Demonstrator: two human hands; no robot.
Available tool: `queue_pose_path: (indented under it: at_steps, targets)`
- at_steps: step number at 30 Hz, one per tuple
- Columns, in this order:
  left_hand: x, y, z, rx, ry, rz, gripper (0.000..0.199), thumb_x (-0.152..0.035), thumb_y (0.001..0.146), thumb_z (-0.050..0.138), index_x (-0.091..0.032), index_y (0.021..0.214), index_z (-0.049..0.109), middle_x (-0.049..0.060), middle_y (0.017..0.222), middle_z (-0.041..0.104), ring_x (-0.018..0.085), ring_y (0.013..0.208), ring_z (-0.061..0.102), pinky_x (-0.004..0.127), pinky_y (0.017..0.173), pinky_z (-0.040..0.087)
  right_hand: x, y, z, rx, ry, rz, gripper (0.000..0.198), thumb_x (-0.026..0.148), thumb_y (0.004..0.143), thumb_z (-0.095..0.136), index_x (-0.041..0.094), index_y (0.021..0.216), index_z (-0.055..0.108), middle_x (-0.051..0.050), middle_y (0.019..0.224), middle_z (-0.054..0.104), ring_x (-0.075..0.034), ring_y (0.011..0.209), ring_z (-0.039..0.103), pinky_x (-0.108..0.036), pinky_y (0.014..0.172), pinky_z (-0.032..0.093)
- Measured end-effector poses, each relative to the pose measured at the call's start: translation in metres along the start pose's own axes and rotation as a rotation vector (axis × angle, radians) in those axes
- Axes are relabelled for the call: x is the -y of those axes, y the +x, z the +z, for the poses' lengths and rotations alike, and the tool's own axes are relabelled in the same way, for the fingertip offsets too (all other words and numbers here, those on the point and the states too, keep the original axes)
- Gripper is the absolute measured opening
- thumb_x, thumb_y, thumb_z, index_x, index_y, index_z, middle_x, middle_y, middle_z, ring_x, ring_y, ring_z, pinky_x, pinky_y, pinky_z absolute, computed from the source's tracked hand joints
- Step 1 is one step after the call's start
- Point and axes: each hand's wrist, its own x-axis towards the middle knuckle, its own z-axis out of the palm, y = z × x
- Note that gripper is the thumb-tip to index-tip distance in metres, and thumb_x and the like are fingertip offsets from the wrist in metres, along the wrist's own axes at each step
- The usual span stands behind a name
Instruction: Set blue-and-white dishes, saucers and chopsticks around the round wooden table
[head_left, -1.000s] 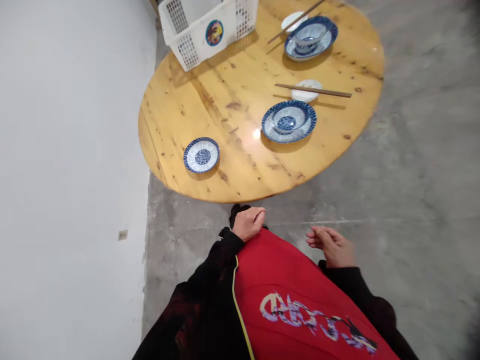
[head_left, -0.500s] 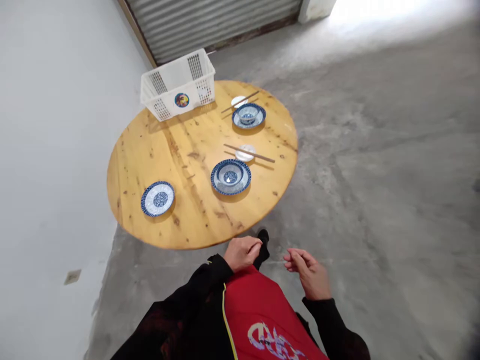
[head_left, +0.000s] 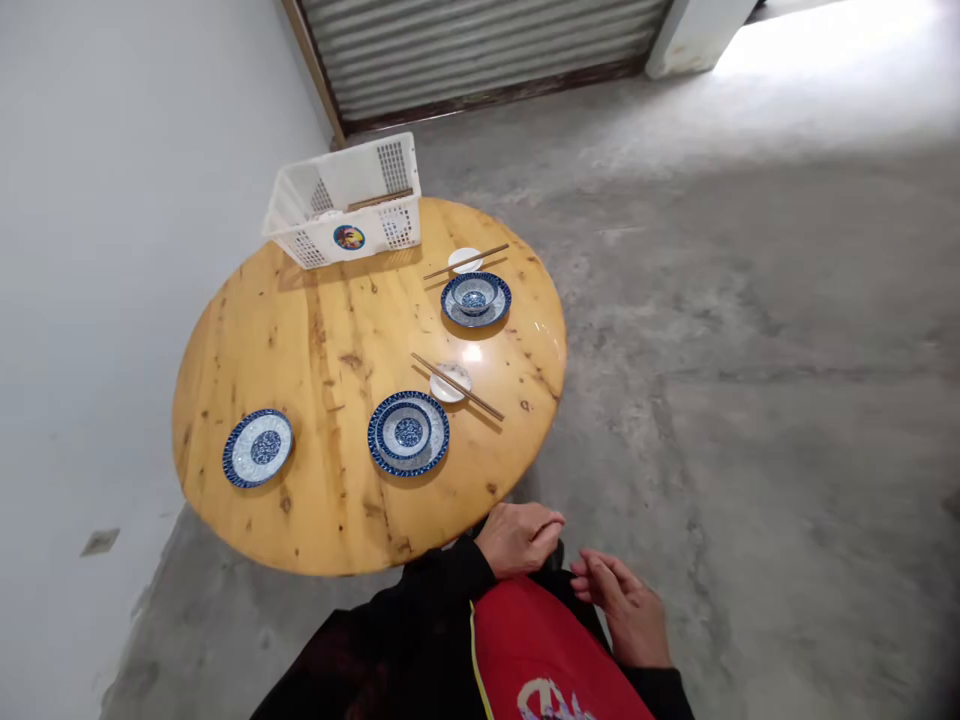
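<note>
My left hand (head_left: pixel 521 538) is curled into a loose fist, just off the near edge of the round wooden table (head_left: pixel 322 540). My right hand (head_left: pixel 628 610) hovers to its right with fingers bent and thumb against them; nothing shows in either. Nearest to them on the table is a blue-rimmed plate (head_left: pixel 382 464) with a small bowl (head_left: pixel 407 432) on it. Behind it, chopsticks (head_left: pixel 480 402) rest across a small white dish (head_left: pixel 450 383). Farther back stand a second plate (head_left: pixel 491 317) and bowl (head_left: pixel 474 295), with chopsticks (head_left: pixel 495 250) over another white dish (head_left: pixel 465 260).
A single blue-rimmed plate (head_left: pixel 261 449) lies at the table's left. At the back left stands a white plastic basket (head_left: pixel 375 235) with brown chopsticks (head_left: pixel 380 199) inside. A white wall (head_left: pixel 90 300) borders the left; concrete floor (head_left: pixel 750 450) extends to the right.
My view has shifted, so the table sits lower and more to the left, and chopsticks inside the basket show. Both hands keep nearly the same pose beside the table edge. The dishes stay put.
</note>
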Motion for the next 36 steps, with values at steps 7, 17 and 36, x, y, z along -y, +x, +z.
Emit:
queue_pose_path:
  at_steps: [7,17,36]
  targets:
    - [-0.008,0.059,0.013,-0.178,-0.076,-0.171,0.03,-0.021,0.097,0.047,-0.016,0.107,0.074,0.009,0.098,0.079,0.019,0.092,0.073,0.028,0.085,0.055,0.045,0.064,-0.011,0.31,-0.137,-0.054,0.051,0.067,0.059,0.08,0.02,0.075,0.068,-0.005,0.068,0.071,-0.02,0.052,0.063,-0.031,0.05,0.052]
    - [-0.067,0.218,0.039,-0.39,-0.049,-0.271,0.031,-0.017,0.095,0.046,-0.017,0.103,0.076,0.004,0.084,0.077,0.016,0.076,0.071,0.024,0.075,0.052,0.171,0.203,-0.099,0.439,-0.187,-0.199,0.055,0.071,0.057,0.076,0.02,0.077,0.071,-0.007,0.065,0.071,-0.021,0.053,0.065,-0.032,0.051,0.054]
    - [-0.083,0.454,0.039,-0.456,-0.113,-0.445,0.03,-0.02,0.095,0.045,-0.02,0.093,0.076,0.001,0.078,0.075,0.012,0.067,0.067,0.02,0.068,0.05,0.315,0.415,-0.159,0.478,-0.277,-0.171,0.05,0.068,0.059,0.069,0.022,0.078,0.071,-0.007,0.067,0.072,-0.024,0.057,0.068,-0.036,0.056,0.057]
